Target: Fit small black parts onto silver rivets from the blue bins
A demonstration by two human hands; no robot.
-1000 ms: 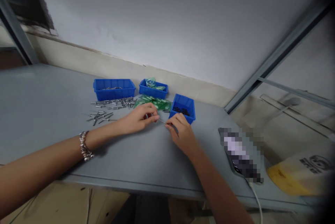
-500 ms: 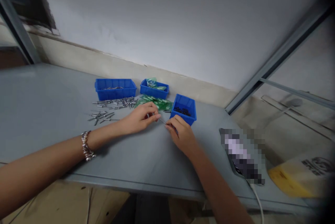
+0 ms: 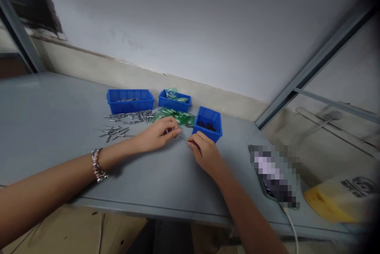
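A thin metal rod spans the gap between my two hands, above the grey table. My left hand is closed on its left end, thumb and fingers pinched together. The fingertips of my right hand pinch the other end, just in front of a blue bin of small black parts. Behind my left hand lie green plastic packets. To the left are loose metal rods and a smaller group of similar rods. What tips the rod has is hidden by my fingers.
Along the wall stand a long blue bin with metal pieces and a smaller blue bin holding green packets. At right, a blurred-out phone with a white cable lies near a yellow-and-white bag. Metal posts rise at both sides.
Both hands stay almost in place, still holding the rod. The whole view has shifted very slightly.
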